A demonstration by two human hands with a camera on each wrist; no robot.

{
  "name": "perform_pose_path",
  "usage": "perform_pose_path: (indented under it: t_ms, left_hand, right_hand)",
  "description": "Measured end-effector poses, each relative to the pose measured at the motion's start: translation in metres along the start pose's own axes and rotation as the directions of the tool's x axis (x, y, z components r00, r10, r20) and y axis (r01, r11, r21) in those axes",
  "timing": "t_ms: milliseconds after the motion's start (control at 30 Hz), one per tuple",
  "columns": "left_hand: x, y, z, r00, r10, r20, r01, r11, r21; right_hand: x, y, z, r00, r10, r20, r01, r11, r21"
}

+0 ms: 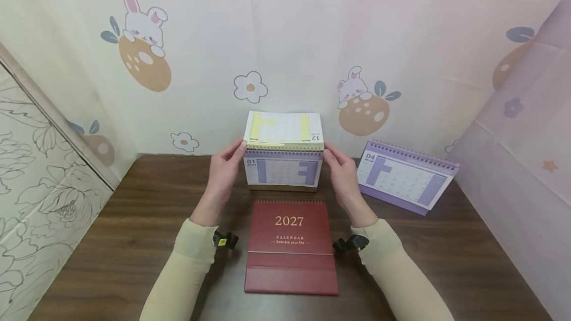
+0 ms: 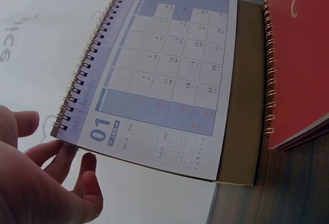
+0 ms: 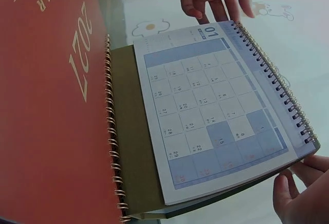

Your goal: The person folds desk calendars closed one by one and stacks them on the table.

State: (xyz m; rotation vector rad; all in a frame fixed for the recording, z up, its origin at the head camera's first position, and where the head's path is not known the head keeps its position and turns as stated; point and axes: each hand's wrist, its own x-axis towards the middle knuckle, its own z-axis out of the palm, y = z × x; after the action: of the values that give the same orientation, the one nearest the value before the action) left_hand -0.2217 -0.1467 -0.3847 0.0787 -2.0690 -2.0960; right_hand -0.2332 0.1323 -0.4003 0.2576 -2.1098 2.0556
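Two hands meet one January calendar [image 1: 282,172]: the left hand [image 1: 222,175] and right hand [image 1: 345,180] touch its upper side edges, each grip looking loose, fingers relaxed rather than clenched. It stands tented at the back of the worktop [image 1: 156,207], just behind the red calendar [image 1: 292,259]. Uneven pressure from one side could skew or topple it, I judge, and its back page [image 1: 285,127] might crease if shoved against the wall cloth [image 1: 200,38]. Pulling it forward could bump the red calendar; the right hand swinging outward could nudge the purple calendar [image 1: 403,176]. Altogether: three calendars, two hands.
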Motion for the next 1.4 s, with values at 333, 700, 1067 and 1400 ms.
perform_pose_path:
  t_ms: [333,700,1067,1400]
  left_hand:
    - [0.001,-0.003,-0.002,0.994,0.069,-0.081,-0.07,0.997,-0.02]
    - [0.004,-0.008,0.0,0.973,0.146,-0.181,-0.154,0.987,-0.032]
    - [0.007,-0.012,0.0,0.968,0.162,-0.194,-0.176,0.983,-0.057]
    - [0.008,-0.015,-0.003,0.967,0.213,-0.137,-0.223,0.973,-0.065]
  right_hand:
    - [-0.002,-0.005,0.003,0.99,-0.036,-0.135,0.036,0.999,-0.003]
    - [-0.001,-0.007,0.003,0.968,-0.049,-0.247,0.054,0.998,0.016]
    - [0.0,-0.005,0.003,0.967,-0.1,-0.233,0.112,0.993,0.041]
    - [0.004,0.004,0.002,0.947,-0.218,-0.234,0.231,0.973,0.027]
